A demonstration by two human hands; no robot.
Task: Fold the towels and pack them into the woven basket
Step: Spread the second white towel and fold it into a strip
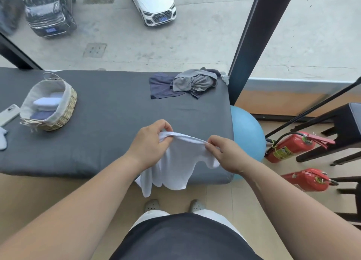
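Note:
I hold a white towel [175, 166] up over the near right edge of the grey padded table [113, 123]. My left hand [150, 144] pinches its top edge on the left and my right hand [224, 152] pinches it on the right; the rest hangs loose past the table's front. The woven basket [66, 111] with a cloth liner stands at the left and has folded white and blue towels inside. A grey towel [195, 81] lies crumpled on a dark blue towel [162, 87] at the far right corner.
A phone [8, 114] and a pale cloth [3, 138] lie at the table's left edge. To the right of the table are a blue exercise ball [248, 130], two red fire extinguishers [289, 148] and dark stools [341, 126]. A glass wall runs behind.

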